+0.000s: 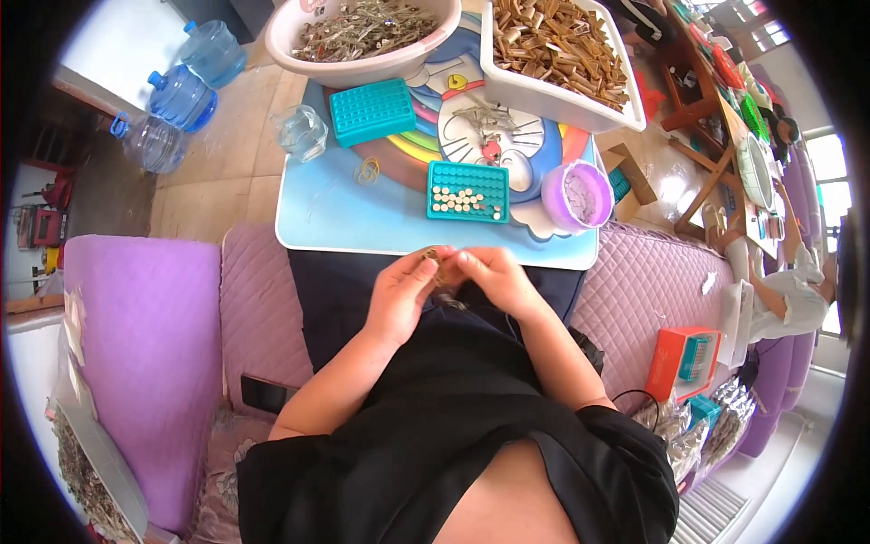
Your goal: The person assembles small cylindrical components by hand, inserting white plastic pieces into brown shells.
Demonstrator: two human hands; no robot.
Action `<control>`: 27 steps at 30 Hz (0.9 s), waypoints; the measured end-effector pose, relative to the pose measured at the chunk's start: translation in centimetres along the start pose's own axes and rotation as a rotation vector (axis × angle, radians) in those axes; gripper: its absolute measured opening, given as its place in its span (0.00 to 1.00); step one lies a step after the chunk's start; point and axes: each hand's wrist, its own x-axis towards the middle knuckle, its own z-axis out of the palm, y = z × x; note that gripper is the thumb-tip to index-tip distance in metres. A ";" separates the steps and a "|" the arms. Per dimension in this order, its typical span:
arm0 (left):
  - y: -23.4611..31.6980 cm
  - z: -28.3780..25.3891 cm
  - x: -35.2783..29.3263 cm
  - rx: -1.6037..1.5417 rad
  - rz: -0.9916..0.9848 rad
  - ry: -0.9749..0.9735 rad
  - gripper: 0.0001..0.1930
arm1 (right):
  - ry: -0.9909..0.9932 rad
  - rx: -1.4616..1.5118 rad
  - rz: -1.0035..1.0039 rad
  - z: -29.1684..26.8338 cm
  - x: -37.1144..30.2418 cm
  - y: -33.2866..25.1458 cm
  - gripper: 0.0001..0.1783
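Small brownish-gold pieces (435,264), their material unclear, sit pinched in my left hand (399,295), just my side of the blue cartoon-printed table's (353,222) near edge, apparently held close for my right hand (494,276), whose grip I cannot tell.

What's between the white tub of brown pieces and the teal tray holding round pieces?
A small pile of loose thin pieces on the printed tabletop, seen in the head view.
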 end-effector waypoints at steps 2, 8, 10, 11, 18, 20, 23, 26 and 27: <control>0.2 -1.8 0.0 0.024 -0.011 0.062 0.17 | 0.295 -0.425 -0.129 -1.3 1.9 -1.5 0.10; 1.2 -2.2 -0.1 -0.061 -0.017 0.123 0.18 | 0.380 -0.804 -0.256 -5.4 6.9 -1.3 0.13; 1.3 -2.4 -0.1 -0.093 0.005 0.137 0.18 | 0.322 -0.839 -0.230 -5.7 7.4 -1.2 0.13; 1.4 -2.6 -0.1 -0.109 -0.010 0.127 0.18 | 0.275 -0.847 -0.242 -6.0 7.6 -0.7 0.13; 1.4 -3.2 0.2 -0.150 -0.099 0.112 0.17 | 0.222 -0.946 -0.256 -6.0 8.4 0.2 0.10; 1.2 -3.3 0.3 -0.146 -0.100 0.103 0.17 | 0.211 -0.947 -0.240 -6.0 8.5 -0.1 0.10; 1.1 -3.4 0.3 -0.140 -0.111 0.092 0.17 | 0.204 -0.937 -0.220 -5.9 8.5 -0.8 0.09; 1.0 -3.1 0.3 -0.148 -0.132 0.085 0.17 | 0.197 -0.916 -0.168 -6.5 8.8 -0.7 0.08; 1.0 -3.0 0.3 -0.155 -0.140 0.086 0.17 | 0.194 -0.899 -0.159 -6.6 8.9 -0.6 0.08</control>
